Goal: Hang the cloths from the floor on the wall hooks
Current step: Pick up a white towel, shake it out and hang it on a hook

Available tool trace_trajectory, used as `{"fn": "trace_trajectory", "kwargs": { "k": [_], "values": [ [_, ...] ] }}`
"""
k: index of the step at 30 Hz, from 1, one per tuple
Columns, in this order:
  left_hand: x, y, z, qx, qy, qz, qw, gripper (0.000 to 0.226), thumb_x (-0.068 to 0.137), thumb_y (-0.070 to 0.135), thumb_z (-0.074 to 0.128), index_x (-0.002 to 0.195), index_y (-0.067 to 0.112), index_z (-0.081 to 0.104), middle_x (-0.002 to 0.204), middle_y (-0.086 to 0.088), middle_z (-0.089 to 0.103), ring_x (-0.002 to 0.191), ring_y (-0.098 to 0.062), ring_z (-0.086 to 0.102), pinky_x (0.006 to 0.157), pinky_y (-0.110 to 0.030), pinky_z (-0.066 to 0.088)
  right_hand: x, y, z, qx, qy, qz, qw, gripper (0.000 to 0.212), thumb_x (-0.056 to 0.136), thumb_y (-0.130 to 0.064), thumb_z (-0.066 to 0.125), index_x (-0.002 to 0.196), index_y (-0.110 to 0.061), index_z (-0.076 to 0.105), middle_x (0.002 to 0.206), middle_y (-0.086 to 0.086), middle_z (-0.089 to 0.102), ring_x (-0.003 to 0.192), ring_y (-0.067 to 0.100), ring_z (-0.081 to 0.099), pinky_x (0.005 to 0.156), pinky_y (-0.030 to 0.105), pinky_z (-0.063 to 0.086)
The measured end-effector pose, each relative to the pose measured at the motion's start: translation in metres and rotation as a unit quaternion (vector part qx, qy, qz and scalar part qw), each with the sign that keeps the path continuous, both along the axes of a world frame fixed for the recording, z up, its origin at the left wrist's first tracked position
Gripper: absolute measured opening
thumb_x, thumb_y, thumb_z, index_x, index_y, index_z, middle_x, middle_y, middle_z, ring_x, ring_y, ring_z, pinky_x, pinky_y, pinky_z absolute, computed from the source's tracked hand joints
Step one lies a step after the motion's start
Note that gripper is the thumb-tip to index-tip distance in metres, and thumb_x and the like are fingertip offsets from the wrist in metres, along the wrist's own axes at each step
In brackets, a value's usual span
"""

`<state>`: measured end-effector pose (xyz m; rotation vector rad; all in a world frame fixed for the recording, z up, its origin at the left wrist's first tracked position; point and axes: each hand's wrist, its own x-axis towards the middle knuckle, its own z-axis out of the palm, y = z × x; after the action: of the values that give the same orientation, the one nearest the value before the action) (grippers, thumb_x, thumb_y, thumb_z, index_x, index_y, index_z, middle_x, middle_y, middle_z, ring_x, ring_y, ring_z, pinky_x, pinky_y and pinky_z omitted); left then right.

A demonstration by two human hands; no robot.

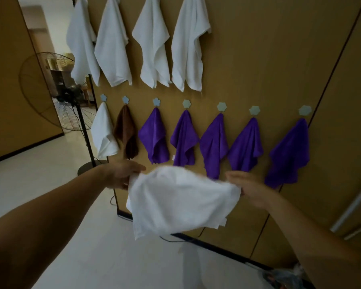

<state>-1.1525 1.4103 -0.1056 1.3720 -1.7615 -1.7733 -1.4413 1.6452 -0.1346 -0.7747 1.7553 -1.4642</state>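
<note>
White cloth (pixel 181 197) spread mid-air — left hand (pixel 121 174) holds left edge, right hand (pixel 246 188) holds right edge.

Rumpled white fabric cloth (pixel 181 197), blurred, spread in air between left hand (pixel 121 174) and right hand (pixel 246 186), low before wall. Grey flower-shaped wall hooks (pixel 221 106), lower row, all taken: small white cloth (pixel 103 132), brown cloth (pixel 126 134), five purple cloths (pixel 154 136). Above: four large white cloths (pixel 152 42) hanging.

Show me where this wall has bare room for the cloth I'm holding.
Bare wall: right of the four upper white cloths, above the rightmost purple cloths; no hook shows there. Crowded: the lower row, all seven hooks taken.
</note>
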Motion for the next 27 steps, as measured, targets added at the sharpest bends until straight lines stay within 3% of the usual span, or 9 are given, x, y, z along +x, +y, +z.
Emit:
{"fn": "trace_trajectory", "kwargs": {
  "k": [2, 6, 9, 11, 14, 18, 21, 23, 27],
  "values": [
    [-0.001, -0.003, 0.007, -0.01, 0.001, 0.008, 1.0, 0.04, 0.086, 0.022, 0.067, 0.123, 0.008, 0.059, 0.116, -0.012, 0.064, 0.106, -0.029, 0.061, 0.088, -0.043, 0.052, -0.005, -0.005, 0.006, -0.039, -0.005, -0.023, 0.999, 0.029, 0.093, -0.011, 0.06, 0.122, -0.011, 0.062, 0.114, 0.007, 0.064, 0.092, 0.014, 0.061, 0.08, 0.029, 0.049],
    [0.007, -0.021, 0.026, 0.013, 0.183, 0.085, 0.979, 0.053, 0.077, 0.026, 0.073, 0.124, 0.008, 0.056, 0.118, -0.011, 0.066, 0.11, -0.028, 0.061, 0.099, -0.044, 0.046, -0.022, -0.01, 0.038, -0.183, -0.122, -0.083, 0.972, 0.032, 0.09, -0.012, 0.064, 0.121, -0.018, 0.06, 0.1, 0.003, 0.07, 0.087, 0.017, 0.067, 0.077, 0.031, 0.053],
    [0.013, -0.011, 0.012, 0.04, 0.117, 0.03, 0.992, 0.045, 0.075, 0.024, 0.073, 0.116, 0.01, 0.059, 0.103, -0.007, 0.067, 0.094, -0.022, 0.062, 0.083, -0.036, 0.048, -0.015, -0.007, 0.023, -0.048, -0.048, -0.025, 0.997, 0.029, 0.088, -0.011, 0.066, 0.115, -0.021, 0.062, 0.09, 0.002, 0.07, 0.074, 0.016, 0.064, 0.06, 0.027, 0.047],
    [0.015, -0.01, 0.0, 0.034, 0.076, 0.053, 0.995, 0.037, 0.08, 0.02, 0.07, 0.115, 0.01, 0.061, 0.106, -0.005, 0.067, 0.094, -0.021, 0.063, 0.076, -0.035, 0.048, -0.015, -0.005, 0.012, 0.027, 0.014, -0.021, 0.999, 0.025, 0.089, -0.01, 0.065, 0.113, -0.016, 0.064, 0.085, 0.002, 0.067, 0.068, 0.014, 0.059, 0.054, 0.024, 0.043],
    [0.015, -0.015, -0.005, 0.014, 0.085, 0.125, 0.988, 0.036, 0.083, 0.018, 0.07, 0.117, 0.009, 0.06, 0.119, -0.009, 0.064, 0.109, -0.026, 0.06, 0.093, -0.042, 0.049, -0.027, -0.006, 0.01, 0.009, 0.064, -0.078, 0.995, 0.019, 0.089, -0.007, 0.064, 0.109, -0.008, 0.067, 0.085, 0.004, 0.064, 0.069, 0.013, 0.056, 0.05, 0.019, 0.044],
    [0.009, -0.019, 0.002, -0.031, 0.089, 0.182, 0.979, 0.017, 0.079, 0.016, 0.073, 0.092, 0.013, 0.061, 0.117, -0.011, 0.062, 0.11, -0.03, 0.058, 0.098, -0.045, 0.047, -0.03, -0.009, 0.012, 0.015, 0.135, -0.074, 0.988, 0.011, 0.088, -0.006, 0.065, 0.099, -0.004, 0.069, 0.098, 0.01, 0.066, 0.091, 0.019, 0.059, 0.077, 0.028, 0.047],
    [0.005, -0.018, 0.005, -0.043, 0.08, 0.195, 0.977, 0.028, 0.078, 0.014, 0.073, 0.101, 0.009, 0.06, 0.12, -0.013, 0.059, 0.111, -0.032, 0.056, 0.101, -0.049, 0.045, -0.026, -0.013, 0.015, 0.041, 0.152, -0.066, 0.985, 0.012, 0.09, -0.008, 0.064, 0.1, -0.003, 0.069, 0.1, 0.012, 0.065, 0.093, 0.021, 0.058, 0.085, 0.035, 0.048],
    [0.005, -0.018, 0.008, -0.042, 0.086, 0.177, 0.979, 0.038, 0.076, 0.012, 0.074, 0.109, 0.009, 0.056, 0.122, -0.013, 0.059, 0.112, -0.033, 0.056, 0.103, -0.049, 0.042, -0.025, -0.015, 0.023, 0.052, 0.134, -0.065, 0.987, 0.015, 0.092, -0.013, 0.062, 0.103, -0.005, 0.068, 0.098, 0.011, 0.063, 0.088, 0.022, 0.057, 0.075, 0.034, 0.049],
    [0.008, -0.017, 0.019, -0.039, 0.066, 0.084, 0.993, 0.048, 0.077, 0.01, 0.069, 0.122, 0.008, 0.052, 0.131, -0.013, 0.052, 0.122, -0.034, 0.049, 0.11, -0.049, 0.034, -0.027, -0.016, 0.041, 0.052, 0.076, -0.084, 0.992, 0.019, 0.093, -0.024, 0.062, 0.095, -0.005, 0.063, 0.074, 0.009, 0.051, 0.059, 0.016, 0.042, 0.05, 0.028, 0.032]
  ]
}}
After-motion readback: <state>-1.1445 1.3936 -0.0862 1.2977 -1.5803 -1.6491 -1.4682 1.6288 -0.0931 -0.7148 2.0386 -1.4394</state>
